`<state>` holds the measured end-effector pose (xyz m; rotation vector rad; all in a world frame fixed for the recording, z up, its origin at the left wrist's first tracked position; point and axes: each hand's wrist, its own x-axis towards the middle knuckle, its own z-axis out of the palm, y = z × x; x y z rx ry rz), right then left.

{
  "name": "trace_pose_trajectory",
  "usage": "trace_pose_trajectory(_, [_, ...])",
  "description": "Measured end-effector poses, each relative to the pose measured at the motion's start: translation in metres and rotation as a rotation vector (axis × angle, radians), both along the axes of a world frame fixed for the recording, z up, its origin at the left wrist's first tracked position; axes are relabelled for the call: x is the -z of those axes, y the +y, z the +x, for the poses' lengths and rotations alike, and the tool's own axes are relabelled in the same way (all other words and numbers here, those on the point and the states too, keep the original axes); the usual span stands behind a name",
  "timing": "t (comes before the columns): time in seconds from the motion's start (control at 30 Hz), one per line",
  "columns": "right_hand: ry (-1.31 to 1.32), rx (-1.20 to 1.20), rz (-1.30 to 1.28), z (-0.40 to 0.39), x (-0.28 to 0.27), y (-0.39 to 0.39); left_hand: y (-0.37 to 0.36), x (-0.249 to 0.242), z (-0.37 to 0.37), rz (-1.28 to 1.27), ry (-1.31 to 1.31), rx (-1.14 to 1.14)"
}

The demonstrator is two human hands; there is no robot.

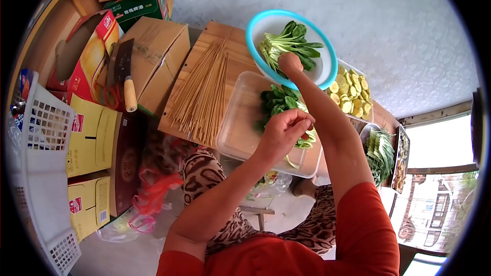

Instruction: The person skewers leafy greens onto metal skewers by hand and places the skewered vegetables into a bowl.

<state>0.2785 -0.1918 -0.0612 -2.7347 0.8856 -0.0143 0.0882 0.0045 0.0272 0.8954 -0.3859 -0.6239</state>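
My left hand [287, 132] is in a pinch above a clear plastic container [236, 117]; whatever its fingertips hold is too small to make out. Below and behind it, green leafy vegetables [279, 101] lie in the container. My right hand [290, 64] reaches into a white basin with a blue rim [249, 41], against the stems of a heap of leafy greens [291, 41]. Its fingers are curled, and their tips are hidden among the greens. Left of the container, a bundle of thin wooden skewers [203, 94] is spread on a wooden board [225, 30].
A tray of yellow-green slices [352, 92] stands right of the basin, with long green leaves [378, 153] nearer me. A cleaver [124, 66] rests against a cardboard box [158, 51] at left. Yellow boxes [92, 133] and a white plastic basket [48, 117] stand beyond.
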Motion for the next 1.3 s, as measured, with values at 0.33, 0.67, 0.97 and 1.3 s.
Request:
trace_pose_trajectory(0.33, [-0.289, -0.031, 0.168, 0.006, 0.009, -0.004, -0.006, 0.003, 0.0, 0.031, -0.02, 0.0])
trace_pose_trajectory(0.67, [-0.119, -0.173, -0.065, 0.001, -0.002, 0.007, -0.004, 0.003, 0.004, 0.081, 0.015, 0.082])
trace_pose_trajectory(0.97, [-0.363, -0.321, -0.068, -0.045, -0.035, -0.018, -0.014, 0.001, 0.003, 0.164, -0.016, 0.045])
trace_pose_trajectory(1.3, [-0.466, 0.01, -0.005, -0.253, -0.056, -0.172, -0.027, 0.026, -0.006, 0.233, -0.117, 0.093])
